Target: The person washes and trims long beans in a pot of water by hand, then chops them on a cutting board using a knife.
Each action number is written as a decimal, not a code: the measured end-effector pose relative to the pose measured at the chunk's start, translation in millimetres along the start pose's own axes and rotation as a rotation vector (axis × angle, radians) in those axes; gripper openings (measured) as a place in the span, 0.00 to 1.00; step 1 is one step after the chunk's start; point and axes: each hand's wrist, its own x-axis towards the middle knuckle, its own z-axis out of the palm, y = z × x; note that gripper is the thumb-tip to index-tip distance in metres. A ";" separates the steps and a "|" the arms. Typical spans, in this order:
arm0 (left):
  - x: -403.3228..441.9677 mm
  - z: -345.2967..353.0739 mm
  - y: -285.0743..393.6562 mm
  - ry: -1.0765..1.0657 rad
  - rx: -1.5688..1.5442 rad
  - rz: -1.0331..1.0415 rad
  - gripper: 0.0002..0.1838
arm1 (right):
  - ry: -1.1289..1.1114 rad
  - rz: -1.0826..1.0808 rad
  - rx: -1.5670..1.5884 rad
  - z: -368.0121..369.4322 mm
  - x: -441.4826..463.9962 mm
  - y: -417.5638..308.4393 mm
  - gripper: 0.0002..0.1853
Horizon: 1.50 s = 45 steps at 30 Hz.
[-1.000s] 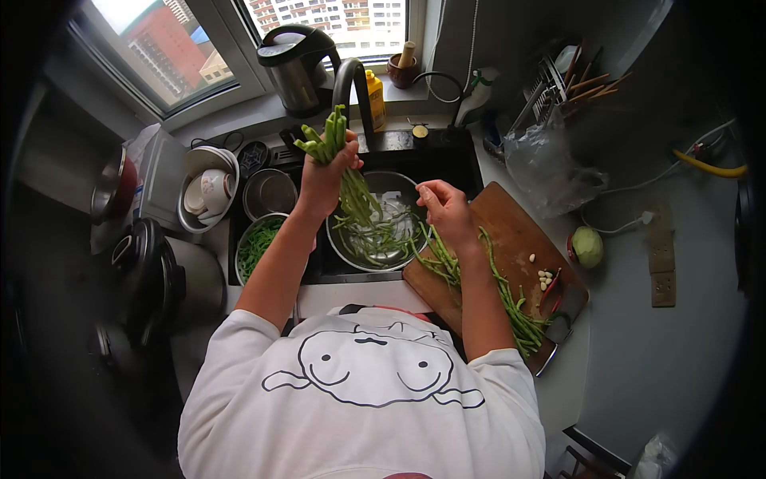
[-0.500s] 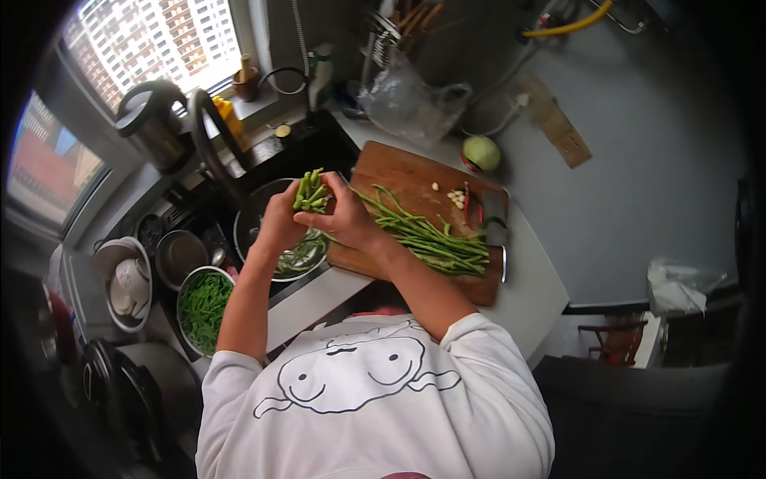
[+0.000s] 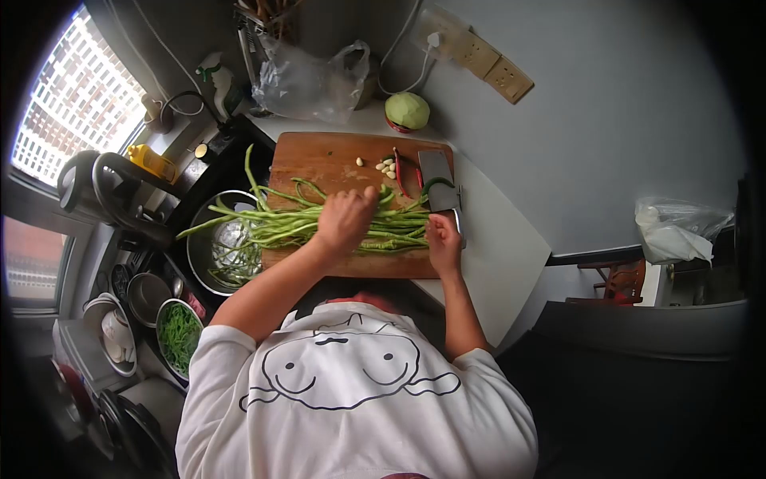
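Long green beans (image 3: 279,227) lie in a loose bundle across the wooden cutting board (image 3: 319,152), their left ends reaching over the metal pot (image 3: 191,259) in the sink. My left hand (image 3: 349,217) is closed around the middle of the bundle. At its right end, my right hand (image 3: 444,241) rests by the bean tips with fingers bent and nothing visible held. A cleaver (image 3: 435,165) lies beside it at the board's right edge, with a green pepper (image 3: 438,184) across the blade. Garlic cloves (image 3: 387,168) and red chilies (image 3: 400,177) sit farther back.
A bowl of cut greens (image 3: 179,334) stands at the left near small pots. Behind the board are a plastic bag (image 3: 307,84) and a pale green round vegetable (image 3: 407,112). A faucet (image 3: 120,184) arches beside the sink.
Both hands have moved right from above the pot to the board. The short bunch of bean pieces is gone from them. Long beans now stretch left over the pot, and the view has shifted.
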 end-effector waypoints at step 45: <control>-2.1 156.5 39.0 0.022 -0.001 0.231 0.38 | -0.465 -0.557 -0.605 -14.6 122.0 -106.2 0.09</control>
